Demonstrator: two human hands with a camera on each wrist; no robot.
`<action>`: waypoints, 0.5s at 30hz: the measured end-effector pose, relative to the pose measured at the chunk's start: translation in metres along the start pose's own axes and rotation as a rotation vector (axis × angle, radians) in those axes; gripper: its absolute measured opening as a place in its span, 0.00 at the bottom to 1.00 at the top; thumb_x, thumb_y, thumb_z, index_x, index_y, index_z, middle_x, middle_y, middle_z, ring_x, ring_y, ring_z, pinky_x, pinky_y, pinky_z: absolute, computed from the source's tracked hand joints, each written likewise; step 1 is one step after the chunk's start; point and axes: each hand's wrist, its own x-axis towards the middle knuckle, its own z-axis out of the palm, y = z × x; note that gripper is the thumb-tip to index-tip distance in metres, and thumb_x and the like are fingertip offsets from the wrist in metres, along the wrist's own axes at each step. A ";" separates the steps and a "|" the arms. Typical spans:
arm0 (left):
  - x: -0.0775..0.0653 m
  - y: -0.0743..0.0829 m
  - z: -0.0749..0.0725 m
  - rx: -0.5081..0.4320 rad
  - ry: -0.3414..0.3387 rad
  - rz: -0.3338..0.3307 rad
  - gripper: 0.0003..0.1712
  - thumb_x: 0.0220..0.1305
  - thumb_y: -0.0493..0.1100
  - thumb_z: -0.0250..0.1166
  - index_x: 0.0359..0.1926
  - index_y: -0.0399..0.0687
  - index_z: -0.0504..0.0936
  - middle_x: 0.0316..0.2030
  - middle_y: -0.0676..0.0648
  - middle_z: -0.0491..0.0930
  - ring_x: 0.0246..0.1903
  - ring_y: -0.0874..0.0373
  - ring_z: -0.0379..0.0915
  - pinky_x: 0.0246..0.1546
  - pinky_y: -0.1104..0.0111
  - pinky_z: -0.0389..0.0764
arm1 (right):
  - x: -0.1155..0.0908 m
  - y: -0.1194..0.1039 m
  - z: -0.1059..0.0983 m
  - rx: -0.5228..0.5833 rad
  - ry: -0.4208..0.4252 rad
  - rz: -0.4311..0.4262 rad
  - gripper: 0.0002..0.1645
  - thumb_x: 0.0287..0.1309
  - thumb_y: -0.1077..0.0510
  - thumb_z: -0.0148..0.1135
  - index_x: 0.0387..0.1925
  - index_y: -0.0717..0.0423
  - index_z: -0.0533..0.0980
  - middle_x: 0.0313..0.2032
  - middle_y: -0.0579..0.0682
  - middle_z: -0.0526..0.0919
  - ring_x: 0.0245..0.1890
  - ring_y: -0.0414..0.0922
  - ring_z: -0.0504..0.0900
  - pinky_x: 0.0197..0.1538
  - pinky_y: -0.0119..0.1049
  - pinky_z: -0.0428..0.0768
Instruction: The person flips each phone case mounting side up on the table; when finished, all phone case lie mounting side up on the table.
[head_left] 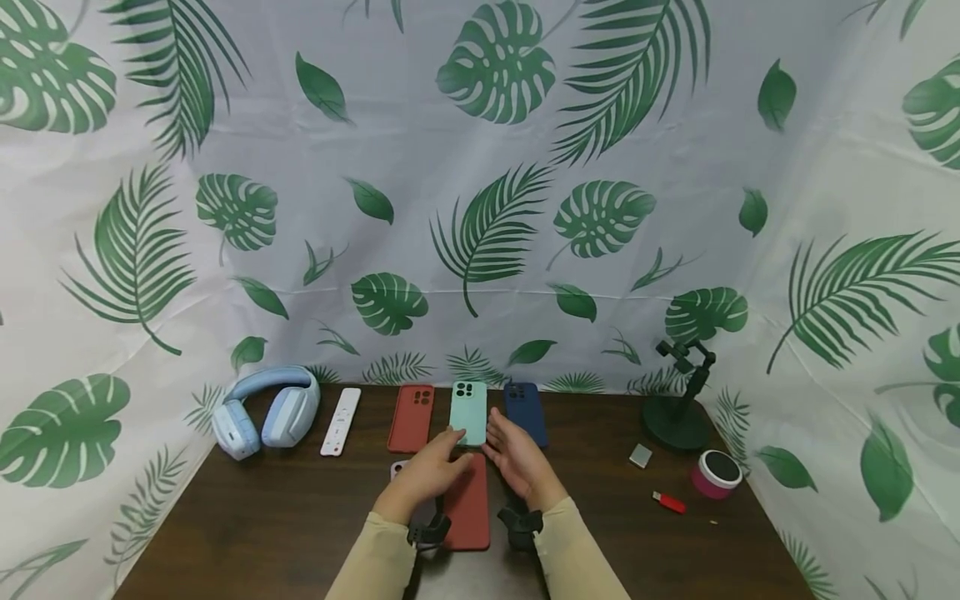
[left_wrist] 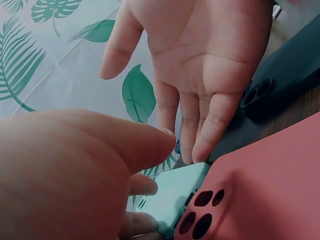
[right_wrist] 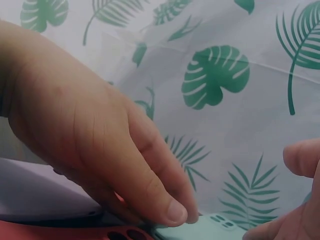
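Note:
A mint-green phone case [head_left: 470,414] lies on the table, camera holes toward the back. My left hand [head_left: 429,473] reaches over to its left side, fingertips at its left edge in the left wrist view. On the opposite side, my right hand [head_left: 521,462] has its fingers extended and palm facing inward, fingertips close by the case's right edge. Nearer me lies a red phone case [head_left: 468,508], its camera holes [left_wrist: 202,212] showing in the left wrist view. A pale lavender case [right_wrist: 42,192] lies partly hidden under my left hand. A dark case [left_wrist: 285,65] lies beneath my right hand.
Another red case [head_left: 411,418] and a navy case [head_left: 527,412] flank the mint one. Leftward are a white remote [head_left: 341,422] and blue headphones [head_left: 288,417]. On the right are a black stand [head_left: 677,421], a pink jar [head_left: 716,475], a red USB stick [head_left: 670,502] and a small grey item [head_left: 641,455].

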 end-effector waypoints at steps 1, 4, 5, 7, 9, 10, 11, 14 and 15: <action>0.000 0.001 0.000 0.007 -0.002 -0.004 0.37 0.75 0.57 0.56 0.77 0.48 0.62 0.78 0.35 0.53 0.77 0.38 0.53 0.71 0.38 0.59 | 0.000 0.000 0.000 0.002 0.000 -0.003 0.50 0.76 0.38 0.47 0.80 0.64 0.40 0.80 0.65 0.38 0.81 0.62 0.37 0.79 0.57 0.48; 0.000 0.004 -0.002 0.021 -0.007 -0.013 0.36 0.76 0.57 0.56 0.77 0.50 0.62 0.78 0.35 0.52 0.77 0.38 0.53 0.71 0.38 0.59 | 0.001 -0.001 0.000 0.005 0.003 -0.016 0.50 0.76 0.39 0.48 0.80 0.64 0.40 0.80 0.65 0.38 0.81 0.62 0.37 0.79 0.57 0.49; 0.000 0.004 -0.002 0.024 -0.007 -0.009 0.36 0.76 0.57 0.56 0.77 0.49 0.62 0.78 0.35 0.52 0.77 0.38 0.53 0.71 0.38 0.59 | 0.001 -0.001 0.000 0.006 0.006 -0.020 0.50 0.76 0.39 0.48 0.80 0.65 0.40 0.80 0.65 0.39 0.81 0.62 0.37 0.79 0.57 0.49; 0.000 0.005 -0.003 0.020 -0.010 -0.009 0.36 0.76 0.56 0.56 0.77 0.49 0.62 0.78 0.35 0.52 0.77 0.38 0.53 0.71 0.38 0.59 | 0.001 -0.002 0.000 0.009 0.014 -0.023 0.50 0.76 0.39 0.49 0.80 0.65 0.41 0.80 0.65 0.39 0.81 0.62 0.37 0.79 0.57 0.49; 0.000 0.005 -0.003 0.014 -0.010 -0.006 0.36 0.76 0.56 0.56 0.77 0.47 0.63 0.78 0.35 0.52 0.77 0.38 0.52 0.71 0.38 0.59 | 0.000 -0.002 0.000 0.008 0.020 -0.021 0.50 0.76 0.39 0.49 0.80 0.65 0.41 0.80 0.65 0.39 0.81 0.62 0.38 0.79 0.56 0.49; 0.000 0.005 -0.003 0.006 -0.010 -0.003 0.36 0.76 0.56 0.56 0.77 0.46 0.63 0.78 0.34 0.52 0.77 0.37 0.52 0.71 0.38 0.59 | -0.001 -0.002 0.000 0.001 0.019 -0.020 0.50 0.76 0.39 0.48 0.80 0.65 0.41 0.80 0.65 0.39 0.81 0.62 0.38 0.79 0.57 0.49; 0.000 0.004 -0.003 0.004 -0.011 -0.004 0.36 0.76 0.56 0.57 0.76 0.46 0.63 0.78 0.34 0.52 0.77 0.37 0.52 0.71 0.38 0.59 | -0.001 -0.002 0.000 -0.010 0.015 -0.018 0.50 0.77 0.40 0.48 0.80 0.65 0.40 0.80 0.66 0.39 0.81 0.63 0.37 0.79 0.57 0.49; -0.002 0.003 -0.002 -0.005 -0.018 -0.010 0.36 0.76 0.56 0.57 0.76 0.45 0.63 0.78 0.34 0.52 0.77 0.37 0.52 0.71 0.38 0.58 | -0.003 -0.001 0.001 -0.029 0.007 -0.007 0.49 0.77 0.40 0.47 0.80 0.64 0.40 0.80 0.66 0.39 0.81 0.63 0.37 0.79 0.57 0.48; -0.002 0.002 -0.002 -0.007 -0.021 -0.014 0.36 0.76 0.56 0.57 0.77 0.45 0.63 0.78 0.34 0.51 0.77 0.37 0.52 0.71 0.37 0.58 | -0.004 0.000 0.002 -0.032 0.004 -0.005 0.49 0.77 0.40 0.47 0.80 0.64 0.40 0.80 0.66 0.38 0.81 0.63 0.37 0.80 0.57 0.48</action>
